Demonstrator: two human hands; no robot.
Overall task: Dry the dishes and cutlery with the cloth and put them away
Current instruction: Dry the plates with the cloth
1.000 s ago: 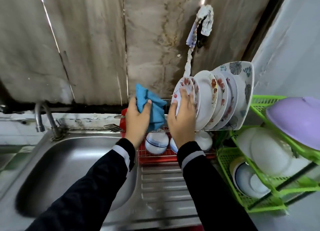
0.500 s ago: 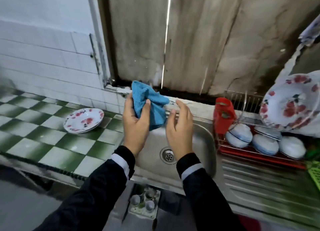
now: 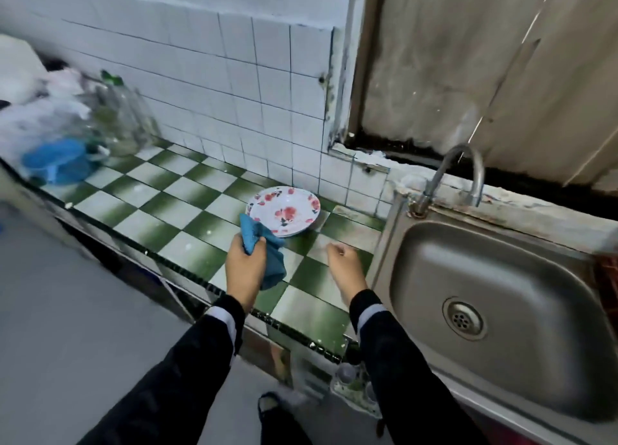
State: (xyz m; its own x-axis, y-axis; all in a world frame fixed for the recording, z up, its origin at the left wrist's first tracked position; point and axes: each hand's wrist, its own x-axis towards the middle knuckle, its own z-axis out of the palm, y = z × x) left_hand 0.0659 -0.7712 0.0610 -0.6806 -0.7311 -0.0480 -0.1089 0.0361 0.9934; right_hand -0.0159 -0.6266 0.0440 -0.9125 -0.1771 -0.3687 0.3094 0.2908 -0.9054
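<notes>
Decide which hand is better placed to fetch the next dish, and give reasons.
Right. The right hand holds nothing, its fingers loosely curled, nearest the sink. The left hand grips the blue cloth, ready to wipe.

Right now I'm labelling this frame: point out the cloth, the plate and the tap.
cloth (image 3: pixel 274 267), head view, its hanging lower fold
plate (image 3: pixel 287 212), head view, the red flower at its middle
tap (image 3: pixel 462 149), head view, top of its curved spout

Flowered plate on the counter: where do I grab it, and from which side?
I'd pinch the plate's near-right rim, right hand approaching from the sink side: it lies flat, wall close behind, and the cloth in the left hand covers the near-left edge.
</notes>
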